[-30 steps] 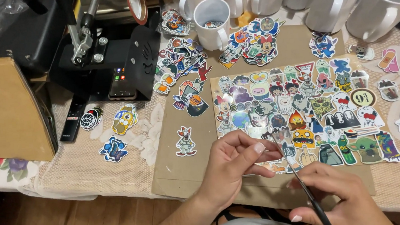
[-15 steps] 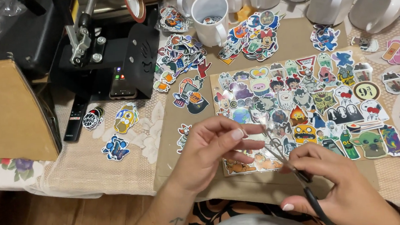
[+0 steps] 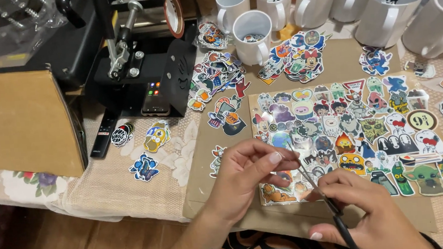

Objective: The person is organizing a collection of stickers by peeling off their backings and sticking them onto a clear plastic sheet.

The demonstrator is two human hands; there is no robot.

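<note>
L hand fingertips pinched together on sticker sheet edge; R hand clamped on scissors – blade tips right beside L fingertips. Risk: nicked finger or clipped neighbour sticker – tight spacing.

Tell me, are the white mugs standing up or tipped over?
Standing up. The white mugs sit on their bases along the back of the table, mouths facing upward; several have stickers inside.

Multicoloured sticker sheet, white mugs, black press
</note>
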